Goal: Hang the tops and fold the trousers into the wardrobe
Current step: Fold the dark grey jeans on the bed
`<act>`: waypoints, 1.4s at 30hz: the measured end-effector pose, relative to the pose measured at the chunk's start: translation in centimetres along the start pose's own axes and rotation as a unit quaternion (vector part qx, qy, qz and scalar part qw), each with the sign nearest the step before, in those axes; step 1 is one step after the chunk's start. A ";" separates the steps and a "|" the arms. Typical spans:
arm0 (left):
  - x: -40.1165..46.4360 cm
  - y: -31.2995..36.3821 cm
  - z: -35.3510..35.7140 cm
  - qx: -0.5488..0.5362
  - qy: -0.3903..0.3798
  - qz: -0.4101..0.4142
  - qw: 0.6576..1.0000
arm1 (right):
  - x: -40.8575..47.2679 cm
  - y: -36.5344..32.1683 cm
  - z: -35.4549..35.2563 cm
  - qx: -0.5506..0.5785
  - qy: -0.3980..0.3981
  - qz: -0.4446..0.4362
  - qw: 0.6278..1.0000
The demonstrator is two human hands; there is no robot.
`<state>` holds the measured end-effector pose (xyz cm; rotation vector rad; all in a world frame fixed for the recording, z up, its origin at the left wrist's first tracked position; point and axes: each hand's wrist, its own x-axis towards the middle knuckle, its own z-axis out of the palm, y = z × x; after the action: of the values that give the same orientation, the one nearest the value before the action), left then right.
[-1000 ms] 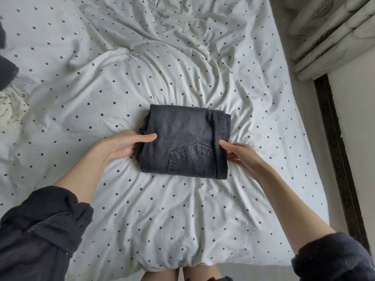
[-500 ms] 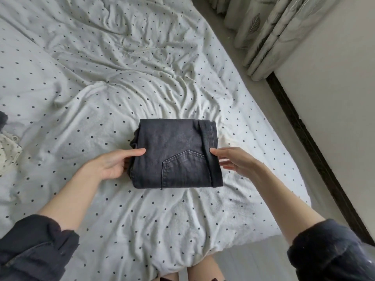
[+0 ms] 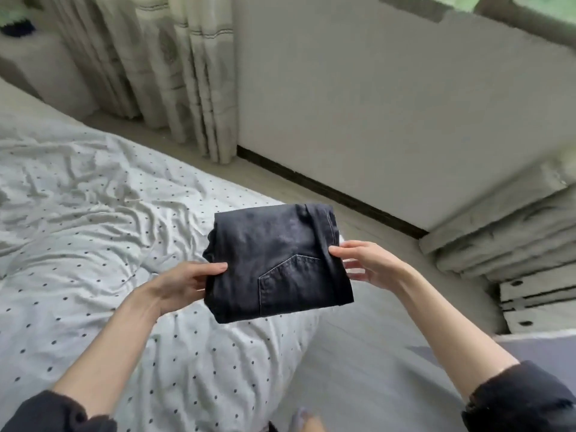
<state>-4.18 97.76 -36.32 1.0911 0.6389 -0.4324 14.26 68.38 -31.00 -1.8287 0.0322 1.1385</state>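
At my nine o'clock spreads the bed's rumpled white sheet with dark dots (image 3: 93, 244). Pale patterned curtains (image 3: 174, 73) hang at eleven o'clock beside a plain white wall (image 3: 374, 104) with dark skirting (image 3: 327, 194).

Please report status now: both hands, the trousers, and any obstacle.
Left hand and right hand grip opposite sides of the folded dark grey denim trousers. Trousers held above the dotted white bedsheet. No obstacle visible; wardrobe not in view.

Fingers (image 3: 358, 275) hidden beneath folded jeans (image 3: 277, 263)
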 end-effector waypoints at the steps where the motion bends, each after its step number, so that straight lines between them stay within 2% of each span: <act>1: 0.4 0.3 0.8 0.010 -0.009 0.006 1.000 | -1.2 0.4 -0.8 0.012 0.012 0.000 1.000; 4: 2.0 2.1 7.7 0.083 -0.083 0.009 0.993 | -7.9 4.0 -6.1 0.072 0.096 -0.021 0.993; 8: 2.9 2.7 18.8 0.178 -0.189 0.008 0.966 | -17.6 10.1 -11.5 0.137 0.198 -0.031 0.970; 13: 1.9 1.0 33.0 0.256 -0.301 0.017 0.918 | -30.6 17.5 -15.7 0.204 0.323 -0.039 0.923; 19: -0.9 -1.8 50.3 0.303 -0.428 0.030 0.851 | -46.3 23.6 -18.5 0.250 0.474 -0.072 0.841; 26: -5.0 -0.8 68.4 0.325 -0.537 0.053 0.776 | -58.8 25.2 -22.3 0.277 0.611 -0.083 0.737; 31: -9.1 2.6 82.2 0.338 -0.629 0.091 0.694 | -67.1 23.6 -25.5 0.265 0.703 -0.110 0.650; 38: -15.6 4.7 96.9 0.323 -0.693 0.135 0.630 | -76.5 21.9 -28.9 0.255 0.782 -0.131 0.554; 42: -18.3 5.2 104.1 0.322 -0.730 0.159 0.582 | -81.1 22.0 -32.3 0.253 0.805 -0.138 0.519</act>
<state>12.70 5.16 12.01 1.0636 -1.2953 -1.0840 -19.74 -1.16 14.96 -1.5669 0.9774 -1.0416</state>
